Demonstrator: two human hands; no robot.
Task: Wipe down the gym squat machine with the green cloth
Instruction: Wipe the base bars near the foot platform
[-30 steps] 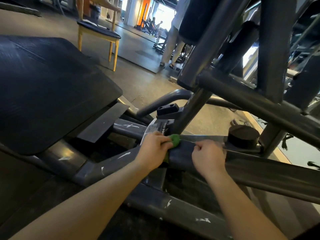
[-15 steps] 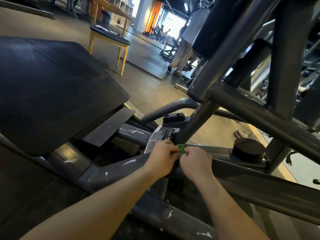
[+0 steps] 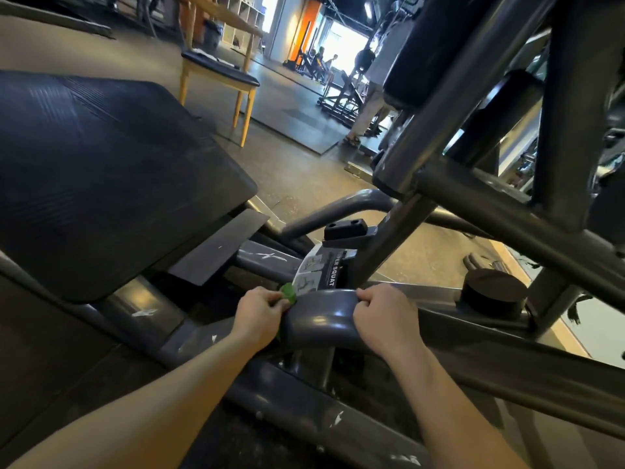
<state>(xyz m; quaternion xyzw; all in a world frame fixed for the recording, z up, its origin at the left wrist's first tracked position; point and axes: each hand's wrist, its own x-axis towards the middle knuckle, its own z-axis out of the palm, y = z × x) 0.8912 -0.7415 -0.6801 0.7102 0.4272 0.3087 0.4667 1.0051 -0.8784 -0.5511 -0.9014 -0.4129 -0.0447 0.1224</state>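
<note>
The grey squat machine fills the view, with its curved lower frame bar (image 3: 321, 319) running across the middle. My left hand (image 3: 258, 314) grips the green cloth (image 3: 288, 292) against the left end of that bar; only a small bunch of cloth shows past my fingers. My right hand (image 3: 384, 313) is curled over the bar's top a little to the right, apart from the cloth. A "SUPER SQUAT" label plate (image 3: 318, 272) sits just behind the bar.
A black ribbed foot platform (image 3: 101, 170) slopes at the left. Thick frame tubes (image 3: 507, 211) cross overhead at the right, with a round black stopper (image 3: 493, 289) below. A wooden chair (image 3: 220, 76) and a standing person (image 3: 372, 96) are farther back.
My two hands, close together half a second ago, have moved apart: the left slid left with the cloth, the right shifted right along the bar. The camera view has tilted up slightly.
</note>
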